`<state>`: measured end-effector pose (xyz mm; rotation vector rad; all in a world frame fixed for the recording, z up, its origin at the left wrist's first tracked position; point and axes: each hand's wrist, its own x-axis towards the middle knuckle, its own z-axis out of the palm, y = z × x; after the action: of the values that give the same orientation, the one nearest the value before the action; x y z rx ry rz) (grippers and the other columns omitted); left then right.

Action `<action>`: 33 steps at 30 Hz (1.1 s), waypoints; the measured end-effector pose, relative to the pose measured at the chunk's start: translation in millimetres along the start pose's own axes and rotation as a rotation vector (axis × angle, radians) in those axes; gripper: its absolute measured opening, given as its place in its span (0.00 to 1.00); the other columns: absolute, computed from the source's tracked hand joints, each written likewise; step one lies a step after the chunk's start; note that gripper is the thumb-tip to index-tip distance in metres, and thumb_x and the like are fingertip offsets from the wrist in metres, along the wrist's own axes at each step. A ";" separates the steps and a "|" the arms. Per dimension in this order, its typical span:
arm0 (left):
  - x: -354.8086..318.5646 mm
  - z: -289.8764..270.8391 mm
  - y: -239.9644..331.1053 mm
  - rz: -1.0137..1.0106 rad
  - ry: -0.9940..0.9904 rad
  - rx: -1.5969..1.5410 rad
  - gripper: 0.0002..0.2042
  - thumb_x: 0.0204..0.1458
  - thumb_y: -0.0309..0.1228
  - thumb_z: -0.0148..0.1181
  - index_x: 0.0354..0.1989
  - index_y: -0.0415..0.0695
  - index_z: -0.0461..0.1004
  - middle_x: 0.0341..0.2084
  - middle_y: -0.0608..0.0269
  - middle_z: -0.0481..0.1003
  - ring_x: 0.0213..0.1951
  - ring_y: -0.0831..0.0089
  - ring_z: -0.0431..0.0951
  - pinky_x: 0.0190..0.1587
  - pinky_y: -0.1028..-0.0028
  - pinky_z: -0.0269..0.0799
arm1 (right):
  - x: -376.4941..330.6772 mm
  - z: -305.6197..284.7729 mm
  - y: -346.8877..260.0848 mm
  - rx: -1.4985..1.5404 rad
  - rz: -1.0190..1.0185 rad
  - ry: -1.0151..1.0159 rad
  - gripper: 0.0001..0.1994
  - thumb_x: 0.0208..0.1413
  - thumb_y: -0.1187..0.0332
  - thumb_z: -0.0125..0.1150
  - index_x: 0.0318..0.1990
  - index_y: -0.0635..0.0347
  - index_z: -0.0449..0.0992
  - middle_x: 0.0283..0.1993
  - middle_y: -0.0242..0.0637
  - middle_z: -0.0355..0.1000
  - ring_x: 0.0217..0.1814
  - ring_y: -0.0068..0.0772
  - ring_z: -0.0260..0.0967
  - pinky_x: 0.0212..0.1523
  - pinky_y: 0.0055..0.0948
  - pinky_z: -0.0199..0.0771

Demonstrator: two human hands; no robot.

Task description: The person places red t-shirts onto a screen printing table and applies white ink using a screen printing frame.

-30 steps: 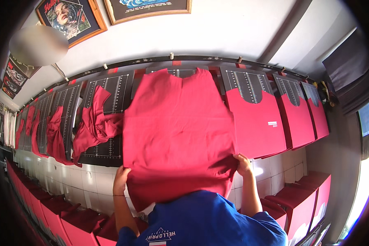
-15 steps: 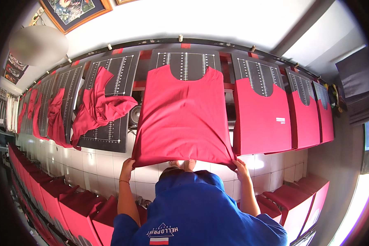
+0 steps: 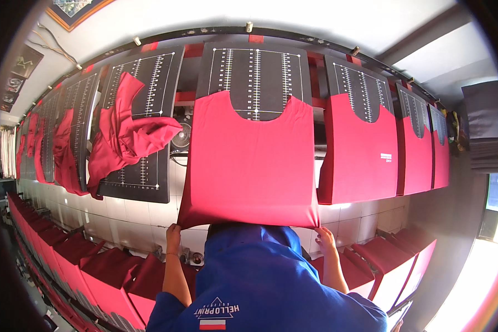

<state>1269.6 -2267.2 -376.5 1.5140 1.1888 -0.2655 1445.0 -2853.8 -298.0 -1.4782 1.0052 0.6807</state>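
A red shirt panel (image 3: pixel 251 160) with a scooped neckline lies smooth over the middle black board (image 3: pixel 271 69), which has white ruled lines. Its near edge is stretched between my hands, just in front of my body. My left hand (image 3: pixel 173 238) is closed on the near left corner. On the near right corner, my right hand (image 3: pixel 326 239) pinches the cloth between thumb and fingers, its other fingers loosely curled. The cloth hangs taut past the board's near end, which it hides.
To the left, a crumpled red cloth piece (image 3: pixel 124 133) lies on another ruled board (image 3: pixel 155 69). A smooth red panel (image 3: pixel 359 155) covers the board to the right. A fan (image 3: pixel 181 135) shows between boards. Behind me stands a row of red-covered boards (image 3: pixel 102 276).
Both hands have drawn the panel toward me, and its wrinkles have flattened out. More of the ruled board shows beyond the neckline. The view has shifted slightly.
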 end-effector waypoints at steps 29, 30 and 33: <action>112.9 162.9 449.4 1.457 0.146 0.669 0.06 0.56 0.26 0.57 0.41 0.41 0.71 0.38 0.58 0.73 0.40 0.56 0.71 0.44 0.59 0.66 | 64.0 263.5 -372.8 -1.134 -1.495 0.064 0.12 0.49 0.66 0.66 0.40 0.58 0.77 0.38 0.35 0.74 0.43 0.39 0.70 0.47 0.40 0.68; 116.3 162.1 447.5 1.456 0.131 0.626 0.06 0.56 0.26 0.57 0.40 0.41 0.71 0.37 0.57 0.73 0.39 0.56 0.71 0.44 0.60 0.66 | 63.6 261.0 -374.8 -1.118 -1.542 0.053 0.10 0.49 0.66 0.66 0.39 0.58 0.77 0.36 0.35 0.74 0.42 0.39 0.70 0.47 0.39 0.68; 119.4 155.7 442.8 1.440 0.104 0.528 0.04 0.57 0.26 0.56 0.39 0.40 0.71 0.32 0.57 0.72 0.36 0.57 0.70 0.44 0.60 0.66 | 60.8 258.4 -379.1 -1.078 -1.522 -0.067 0.06 0.51 0.71 0.64 0.36 0.59 0.76 0.32 0.35 0.73 0.37 0.39 0.70 0.47 0.39 0.69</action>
<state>1735.3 -2270.6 -243.7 2.4706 -0.1490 0.5187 1838.9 -2626.4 -212.1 -2.4911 -0.8423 0.0346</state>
